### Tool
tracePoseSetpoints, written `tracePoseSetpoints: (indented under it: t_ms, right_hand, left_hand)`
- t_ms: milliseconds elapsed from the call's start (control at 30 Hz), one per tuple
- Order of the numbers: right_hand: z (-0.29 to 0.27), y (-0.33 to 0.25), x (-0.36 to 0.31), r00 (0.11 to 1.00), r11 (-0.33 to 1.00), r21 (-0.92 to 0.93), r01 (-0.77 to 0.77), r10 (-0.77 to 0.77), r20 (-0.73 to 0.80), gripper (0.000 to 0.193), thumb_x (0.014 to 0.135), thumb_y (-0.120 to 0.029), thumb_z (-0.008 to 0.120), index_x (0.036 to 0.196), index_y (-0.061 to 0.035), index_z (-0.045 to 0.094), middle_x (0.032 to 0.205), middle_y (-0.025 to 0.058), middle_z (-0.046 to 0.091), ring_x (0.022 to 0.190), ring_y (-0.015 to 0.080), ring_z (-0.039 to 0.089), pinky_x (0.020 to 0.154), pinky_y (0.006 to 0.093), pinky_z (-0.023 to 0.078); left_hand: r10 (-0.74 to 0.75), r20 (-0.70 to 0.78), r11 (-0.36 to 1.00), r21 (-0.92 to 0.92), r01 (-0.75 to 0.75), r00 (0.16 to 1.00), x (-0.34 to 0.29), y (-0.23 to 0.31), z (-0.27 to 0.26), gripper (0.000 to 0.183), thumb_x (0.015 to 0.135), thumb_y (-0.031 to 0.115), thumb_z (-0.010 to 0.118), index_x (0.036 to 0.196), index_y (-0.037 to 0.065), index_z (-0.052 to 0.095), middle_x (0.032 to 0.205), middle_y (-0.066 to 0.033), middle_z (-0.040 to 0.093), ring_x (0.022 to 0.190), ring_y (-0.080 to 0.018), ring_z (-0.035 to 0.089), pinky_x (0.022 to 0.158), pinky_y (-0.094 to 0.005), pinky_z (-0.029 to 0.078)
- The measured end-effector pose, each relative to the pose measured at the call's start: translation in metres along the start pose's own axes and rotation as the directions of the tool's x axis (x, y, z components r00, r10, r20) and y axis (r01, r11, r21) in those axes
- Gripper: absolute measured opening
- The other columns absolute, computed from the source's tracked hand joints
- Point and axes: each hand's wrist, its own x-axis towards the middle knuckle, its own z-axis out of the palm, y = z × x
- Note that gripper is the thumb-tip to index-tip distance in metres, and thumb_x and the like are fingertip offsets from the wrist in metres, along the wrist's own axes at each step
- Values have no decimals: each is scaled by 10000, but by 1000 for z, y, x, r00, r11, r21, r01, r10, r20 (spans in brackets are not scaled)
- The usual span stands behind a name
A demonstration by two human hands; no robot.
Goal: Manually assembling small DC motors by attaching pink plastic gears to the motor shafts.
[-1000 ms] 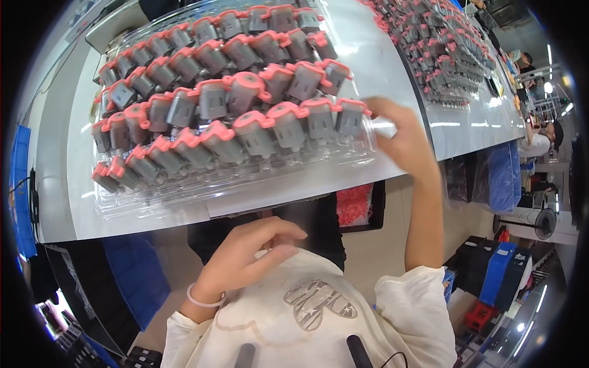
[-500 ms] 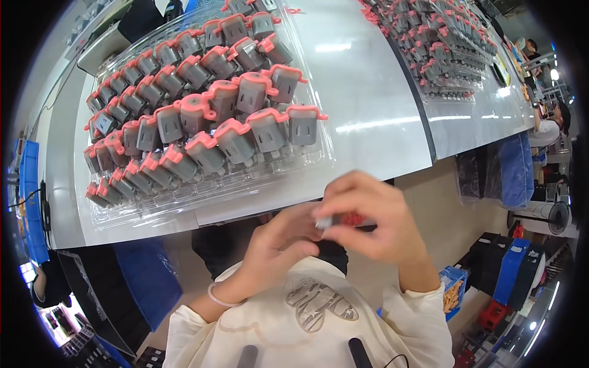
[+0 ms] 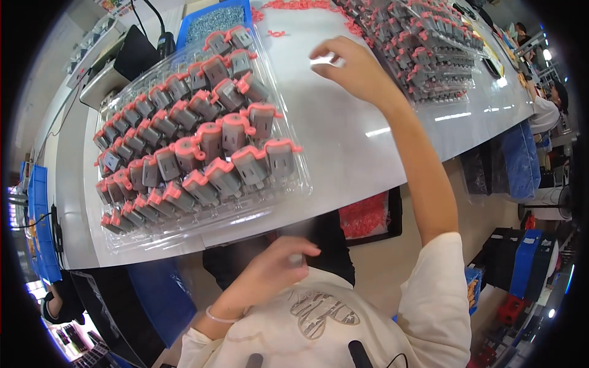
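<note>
My left hand (image 3: 270, 271) is curled near my lap, below the table edge, closed around a small grey motor (image 3: 296, 260) whose end shows between finger and thumb; most of it is hidden. My right arm stretches forward over the table. The right hand (image 3: 353, 66) hovers there with thumb and fingers curved but apart, and nothing shows between them. Close by, a single pink plastic clip (image 3: 277, 34) lies on the white table, with more pink clips (image 3: 297, 5) behind it. To the left, a clear plastic tray (image 3: 299, 165) carries rows of grey motors (image 3: 236, 134) topped with pink clips.
At the far left stands a blue bin (image 3: 250, 13) of small metal parts. Stacked clear trays of similar motors (image 3: 429, 55) fill the far right. Below the table edge (image 3: 331, 211), a black-rimmed box (image 3: 396, 214) holds red pieces. A dark device with an antenna (image 3: 165, 43) stands behind the tray.
My hands have separated: the right swung forward and up over the table, while the left dropped slightly with the motor. The view has shifted, bringing the blue bin and the box of red pieces into sight.
</note>
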Motion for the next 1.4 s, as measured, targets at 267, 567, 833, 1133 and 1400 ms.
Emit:
tracePoseSetpoints:
  t_ms: [267,567,833,1133,1400]
  right_hand:
    - [78,40,82,969,912,-340,231,-247,-6,265,848,-135,534,1103,-94,593,1197,121,553,1152,297,487,939,415,422]
    - [49,31,44,992,963,-237,126,-128,5,183,762,-77,609,941,-66,644,1043,128,603,913,301,576,793,385,473]
    - [-5,-7,-12,997,996,-48,-74,76,24,113,741,-40,664,850,-18,648,753,67,636,696,115,584,663,251,454]
    - [-27,-151,-128,994,709,698,-101,38,105,207,633,58,735,831,51,674,788,123,655,738,162,632,661,264,505]
    - [29,-183,-164,997,774,630,-63,80,1,256,626,24,771,867,-29,702,821,116,615,692,163,609,560,239,490]
  left_hand:
    - [-72,-100,979,-196,52,992,-15,8,-7,303,848,0,597,1146,-29,548,1004,-96,544,860,-168,590,764,-277,487]
    - [148,-133,971,-172,-169,980,-28,12,-12,308,807,73,677,1078,-32,576,975,-138,616,894,-219,621,792,-313,504]
    - [188,-250,908,-325,-265,950,-36,4,-17,353,740,115,745,1045,-14,624,952,-129,616,850,-217,631,742,-297,518]
    - [202,-385,840,-406,-362,901,-25,12,-15,390,674,143,796,962,-13,584,895,-164,633,765,-219,648,609,-268,556]
    - [424,-336,763,-368,-532,841,-20,-1,-9,307,745,-34,710,1031,-60,602,974,-129,613,899,-180,615,784,-292,535]
